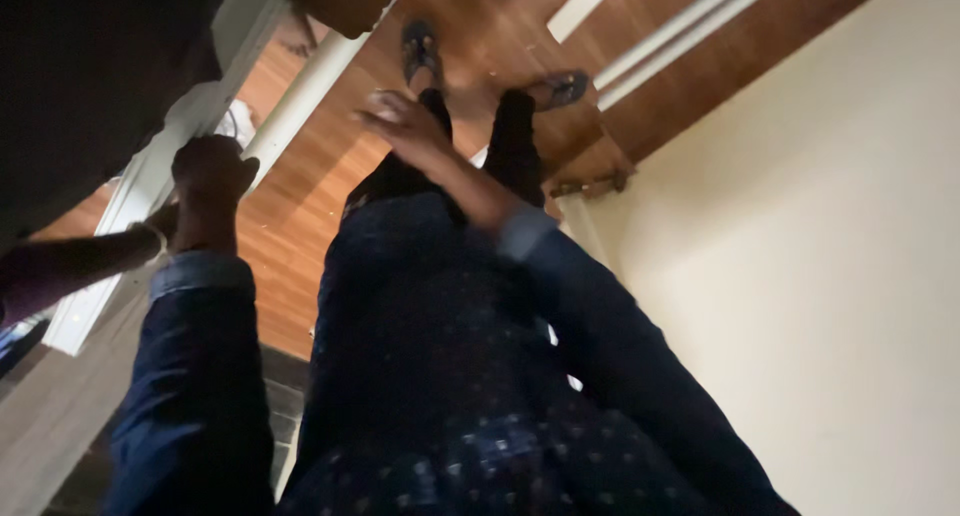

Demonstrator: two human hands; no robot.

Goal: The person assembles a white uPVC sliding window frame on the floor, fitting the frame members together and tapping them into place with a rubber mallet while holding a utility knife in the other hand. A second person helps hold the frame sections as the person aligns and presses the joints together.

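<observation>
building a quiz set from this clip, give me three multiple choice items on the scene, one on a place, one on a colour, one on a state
1. Where is the left hand?
A. at the white door frame
B. flat on the cream wall
C. on a sandal

2. What colour are the person's sleeves?
A. red
B. dark blue
C. yellow

3. What does the right hand hold?
A. a cup
B. a broom
C. nothing

Answers:
1 A: the left hand is closed at the edge of the white door frame, beside another person's arm with a wristband.
2 B: both sleeves are dark blue with lighter cuffs.
3 C: the right hand hangs over the wooden floor above the sandals, fingers loose, though it is blurred.
</observation>
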